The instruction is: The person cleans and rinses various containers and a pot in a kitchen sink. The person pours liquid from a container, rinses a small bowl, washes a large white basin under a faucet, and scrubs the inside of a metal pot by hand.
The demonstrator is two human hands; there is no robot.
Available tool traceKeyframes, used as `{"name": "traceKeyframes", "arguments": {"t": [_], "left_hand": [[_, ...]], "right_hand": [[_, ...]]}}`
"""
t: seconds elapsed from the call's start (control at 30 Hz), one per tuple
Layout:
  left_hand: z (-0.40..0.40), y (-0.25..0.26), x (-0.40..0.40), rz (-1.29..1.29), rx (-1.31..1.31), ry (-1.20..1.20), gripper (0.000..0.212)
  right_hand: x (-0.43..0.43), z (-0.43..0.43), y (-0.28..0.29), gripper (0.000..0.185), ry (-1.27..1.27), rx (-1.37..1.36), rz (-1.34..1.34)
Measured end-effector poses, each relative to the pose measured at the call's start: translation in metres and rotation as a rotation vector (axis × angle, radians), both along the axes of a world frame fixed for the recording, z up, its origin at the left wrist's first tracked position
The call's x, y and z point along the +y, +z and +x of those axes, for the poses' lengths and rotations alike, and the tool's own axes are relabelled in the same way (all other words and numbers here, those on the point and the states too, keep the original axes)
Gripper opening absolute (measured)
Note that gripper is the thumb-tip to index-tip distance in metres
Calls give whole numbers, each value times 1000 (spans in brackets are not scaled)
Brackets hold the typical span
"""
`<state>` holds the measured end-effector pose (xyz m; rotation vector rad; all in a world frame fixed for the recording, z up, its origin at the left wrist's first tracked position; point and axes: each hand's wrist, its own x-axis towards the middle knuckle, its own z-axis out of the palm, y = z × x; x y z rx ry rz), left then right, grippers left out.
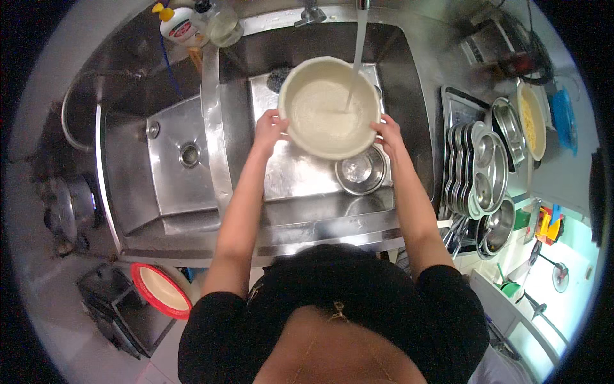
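Between my hands is a round cream-coloured bowl [331,139], held over the right basin of a steel double sink [288,185]. My left hand [271,129] grips its left rim, and my right hand [387,133] grips the right rim. A stream of water [359,53] runs from the tap [363,4] into the bowl, where shallow water lies. A small round steel bowl [362,175] sits on the basin floor below, partly hidden by the cream bowl. Behind the cream bowl's upper left edge a dark scouring pad [278,79] shows in part.
Stacked steel compartment trays [472,168] stand on the right counter, near a bowl of yellow food [530,120]. A pump soap bottle [180,29] and a clear jar [224,30] stand at the back left. The left basin [177,192] has a drain. A red-rimmed basin [160,290] is at lower left.
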<state>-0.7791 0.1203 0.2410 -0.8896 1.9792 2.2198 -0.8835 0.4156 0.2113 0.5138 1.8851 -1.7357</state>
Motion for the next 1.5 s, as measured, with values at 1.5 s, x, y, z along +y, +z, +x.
{"name": "traceKeyframes", "arguments": {"t": [1.5], "left_hand": [[127,131,53,-645,386,284,20]], "right_hand": [[-122,-40,0,23,189,-218,-516]]}}
